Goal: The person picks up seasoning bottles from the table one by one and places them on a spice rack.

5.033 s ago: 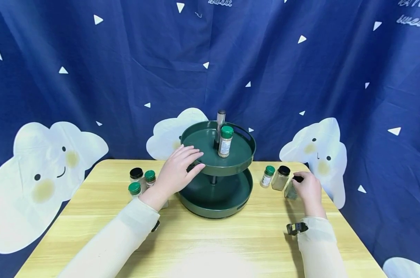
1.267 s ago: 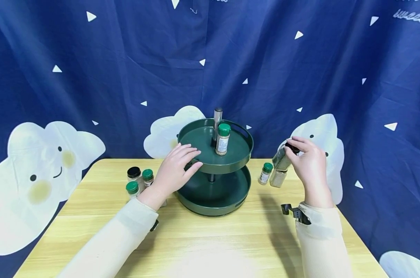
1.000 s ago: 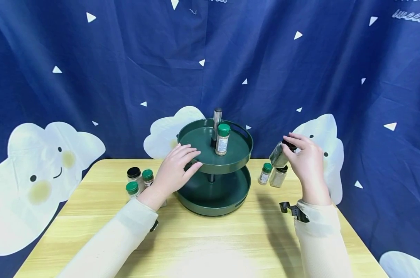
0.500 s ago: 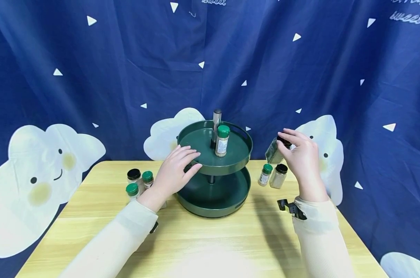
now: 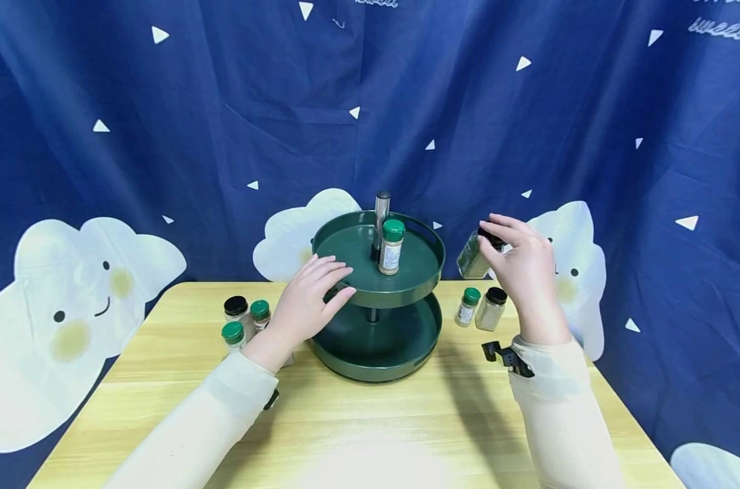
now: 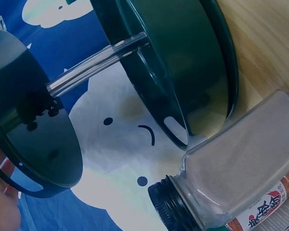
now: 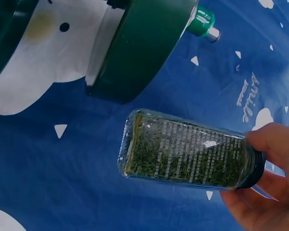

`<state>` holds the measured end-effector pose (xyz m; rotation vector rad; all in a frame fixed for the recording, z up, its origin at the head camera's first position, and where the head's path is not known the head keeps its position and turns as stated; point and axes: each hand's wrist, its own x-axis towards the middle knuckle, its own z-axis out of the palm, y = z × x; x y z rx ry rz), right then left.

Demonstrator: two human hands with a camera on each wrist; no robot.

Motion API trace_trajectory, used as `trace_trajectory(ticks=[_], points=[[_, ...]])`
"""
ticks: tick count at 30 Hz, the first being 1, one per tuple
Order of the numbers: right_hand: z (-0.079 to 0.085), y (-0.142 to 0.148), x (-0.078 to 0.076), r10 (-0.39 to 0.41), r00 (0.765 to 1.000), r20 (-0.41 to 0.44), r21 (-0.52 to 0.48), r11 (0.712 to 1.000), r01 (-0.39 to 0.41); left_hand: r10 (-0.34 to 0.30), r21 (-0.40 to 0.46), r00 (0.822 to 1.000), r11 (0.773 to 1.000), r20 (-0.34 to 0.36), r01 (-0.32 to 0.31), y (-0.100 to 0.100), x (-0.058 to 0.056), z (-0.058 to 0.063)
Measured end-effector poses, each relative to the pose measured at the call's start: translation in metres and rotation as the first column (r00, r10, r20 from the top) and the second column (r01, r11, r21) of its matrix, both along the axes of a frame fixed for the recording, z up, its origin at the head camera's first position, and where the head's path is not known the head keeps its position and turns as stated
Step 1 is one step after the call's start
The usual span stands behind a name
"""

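Note:
My right hand point(image 5: 521, 268) pinches the black cap of a square glass spice jar point(image 5: 475, 255) and holds it tilted in the air, right of the upper tray. Dried green flakes and printed text show on this jar point(image 7: 183, 151) in the right wrist view. My left hand point(image 5: 308, 295) rests against the left rim of the dark green two-tier turntable rack point(image 5: 376, 299), fingers extended and loosely bent. In the left wrist view, fingers point(image 6: 5, 168) show at the upper tray's edge. A green-capped spice bottle point(image 5: 391, 248) stands upright on the upper tray, by the metal post point(image 5: 382, 217).
On the table's right stand a green-capped bottle point(image 5: 467, 308) and a black-capped jar point(image 5: 490, 310). Several more jars stand left, partly behind my left arm, among them a black-capped jar point(image 5: 236, 309) and a green-capped bottle point(image 5: 233, 335). A blue curtain point(image 5: 223, 102) hangs behind.
My right hand has lifted the square spice jar off the table and carried it up and left toward the rack. The left hand has stayed at the tray rim.

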<state>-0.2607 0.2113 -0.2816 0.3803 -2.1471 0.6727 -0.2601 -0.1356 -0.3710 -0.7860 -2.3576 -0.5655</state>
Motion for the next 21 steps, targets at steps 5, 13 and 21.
trace_trajectory(ticks=[5,13,21], points=[[0.004,-0.007,-0.002,0.015,1.000,-0.022,0.002,1.000,-0.015,0.001,0.002,1.000,1.000,-0.001,-0.001,0.000,0.000,0.000],[0.008,-0.017,-0.008,0.062,0.996,-0.068,0.010,0.998,-0.061,0.004,-0.002,1.000,1.000,0.005,-0.004,0.000,0.001,-0.001],[0.011,-0.024,-0.015,0.098,0.990,-0.103,0.031,0.995,-0.096,-0.001,0.003,1.000,1.000,-0.004,0.001,0.000,0.000,-0.001]])
